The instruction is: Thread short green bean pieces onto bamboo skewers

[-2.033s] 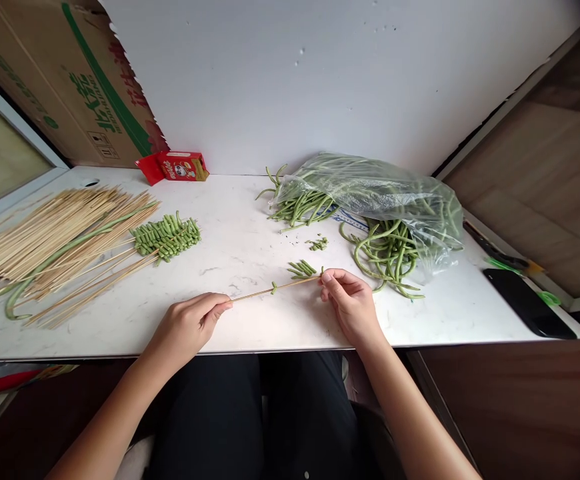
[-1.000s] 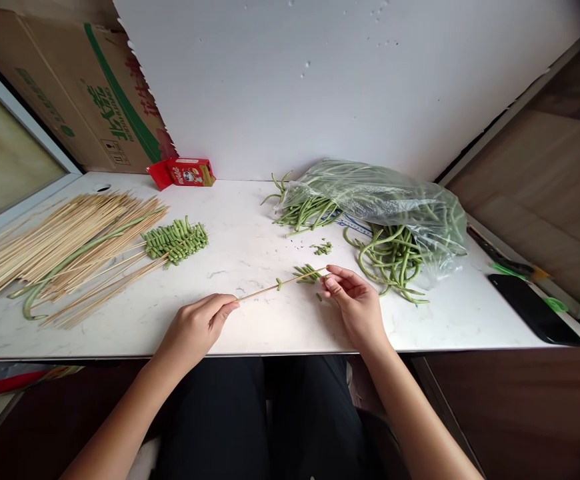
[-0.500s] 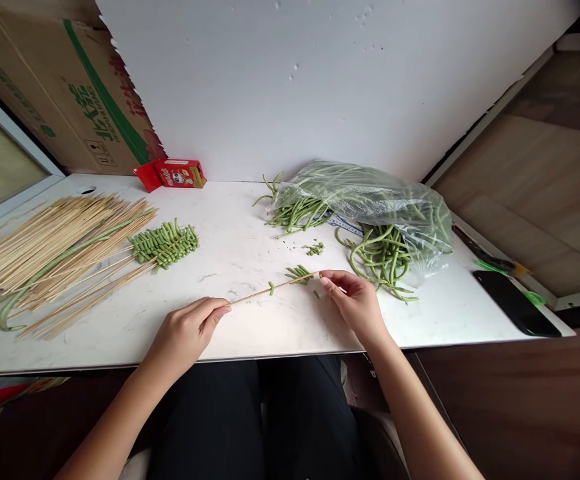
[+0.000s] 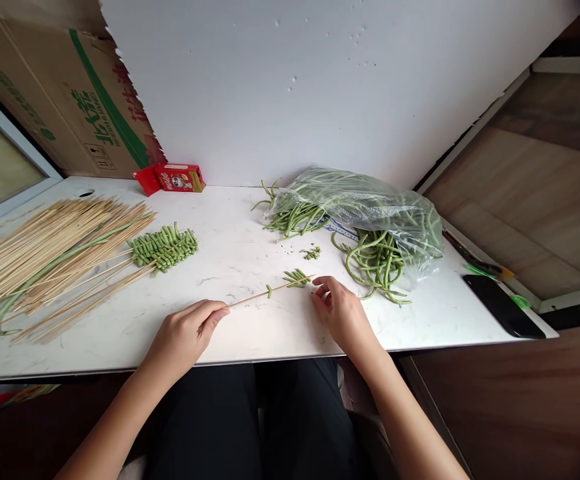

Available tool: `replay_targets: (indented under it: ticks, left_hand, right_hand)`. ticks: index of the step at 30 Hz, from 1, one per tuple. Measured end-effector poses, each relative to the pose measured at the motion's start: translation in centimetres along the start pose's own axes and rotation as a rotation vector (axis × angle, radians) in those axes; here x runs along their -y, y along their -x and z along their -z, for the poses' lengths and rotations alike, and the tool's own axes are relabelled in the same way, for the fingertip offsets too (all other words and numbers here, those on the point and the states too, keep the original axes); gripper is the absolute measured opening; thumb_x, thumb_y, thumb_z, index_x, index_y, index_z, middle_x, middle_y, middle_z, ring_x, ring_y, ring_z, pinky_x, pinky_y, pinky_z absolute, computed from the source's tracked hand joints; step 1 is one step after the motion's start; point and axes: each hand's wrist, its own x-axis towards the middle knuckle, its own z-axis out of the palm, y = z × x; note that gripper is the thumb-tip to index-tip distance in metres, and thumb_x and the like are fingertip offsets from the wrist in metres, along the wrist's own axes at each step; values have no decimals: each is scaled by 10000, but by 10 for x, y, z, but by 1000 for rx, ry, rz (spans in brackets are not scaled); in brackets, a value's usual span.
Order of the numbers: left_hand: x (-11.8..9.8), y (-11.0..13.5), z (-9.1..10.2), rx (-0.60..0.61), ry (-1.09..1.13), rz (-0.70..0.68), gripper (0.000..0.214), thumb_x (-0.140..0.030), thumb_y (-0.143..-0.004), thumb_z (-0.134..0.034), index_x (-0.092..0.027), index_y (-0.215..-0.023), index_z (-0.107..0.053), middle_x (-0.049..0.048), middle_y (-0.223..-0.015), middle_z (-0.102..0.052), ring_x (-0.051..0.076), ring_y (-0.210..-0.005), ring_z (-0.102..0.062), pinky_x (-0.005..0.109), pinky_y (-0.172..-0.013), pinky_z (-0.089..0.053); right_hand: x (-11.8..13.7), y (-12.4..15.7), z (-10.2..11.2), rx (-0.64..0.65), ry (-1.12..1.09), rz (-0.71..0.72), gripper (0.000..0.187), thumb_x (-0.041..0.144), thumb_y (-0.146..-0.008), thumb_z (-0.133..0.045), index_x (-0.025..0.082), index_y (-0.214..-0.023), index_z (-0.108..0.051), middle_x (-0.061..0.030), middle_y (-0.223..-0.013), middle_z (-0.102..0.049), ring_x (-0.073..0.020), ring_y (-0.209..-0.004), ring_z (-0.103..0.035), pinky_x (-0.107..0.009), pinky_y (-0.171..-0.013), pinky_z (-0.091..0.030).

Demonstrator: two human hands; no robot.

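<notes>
Pinched in my left hand [image 4: 193,333] is the blunt end of a thin bamboo skewer [image 4: 250,299], held slanting up to the right. One short green bean piece [image 4: 269,291] sits threaded partway along it. My right hand [image 4: 337,308] is at the skewer's far tip, fingers curled towards the thumb; whatever lies between them is hidden. Beneath the tip, several cut bean pieces [image 4: 296,277] lie on the white table [image 4: 250,340]. Behind them is a small heap of bean trimmings [image 4: 312,253]. On the left, bean-filled skewers [image 4: 165,249] lie side by side.
Bare skewers [image 4: 45,240] spread across the left, with a long bean [image 4: 55,263] over them. A clear plastic bag [image 4: 365,197] with long green beans [image 4: 377,260] lies at the back right. A red box [image 4: 183,178] stands behind; a black phone [image 4: 503,305] rests at right.
My right hand has moved slightly left and down from the skewer's tip, covering the loose bean piece that lay there. My left hand keeps its grip. The view has shifted slightly.
</notes>
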Motion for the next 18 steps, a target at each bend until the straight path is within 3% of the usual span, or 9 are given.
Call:
replay_targets:
  ticks: [5, 11, 14, 18]
  left_hand:
    - [4, 1, -1, 10, 13, 46, 179, -326, -1087, -579, -236, -1035, -725, 22, -966, -807, 163, -807, -750, 253, -752, -535]
    - [6, 1, -1, 18, 52, 101, 215, -367, -1091, -571, -233, -1020, -724, 18, -938, -801, 155, -766, -722, 257, -725, -510]
    - [8, 1, -1, 29, 88, 138, 228, -379, -1093, -566, -235, -1026, -730, 16, -951, -804, 151, -778, -723, 255, -734, -509]
    - [8, 1, -1, 46, 113, 163, 237, -388, -1090, -562, -242, -1028, -738, 16, -938, -801, 152, -760, -712, 262, -724, -504]
  right_hand:
    - [-9, -13, 8, 0, -43, 5, 363, 264, -979, -542, 212, -1335, -492, -74, -944, -725, -225, -663, -643, -363, -666, -488]
    - [-1, -43, 21, 97, 110, 92, 363, 208, -956, -592, 221, -1309, -512, -81, -960, -768, -227, -684, -670, -340, -661, -472]
    - [6, -45, 27, 148, 189, 69, 381, 180, -934, -648, 264, -1294, -558, -50, -968, -800, -222, -703, -694, -320, -641, -463]
    - [3, -39, 29, 96, 167, 20, 317, 232, -941, -671, 274, -1246, -594, -35, -992, -815, -211, -699, -707, -338, -681, -509]
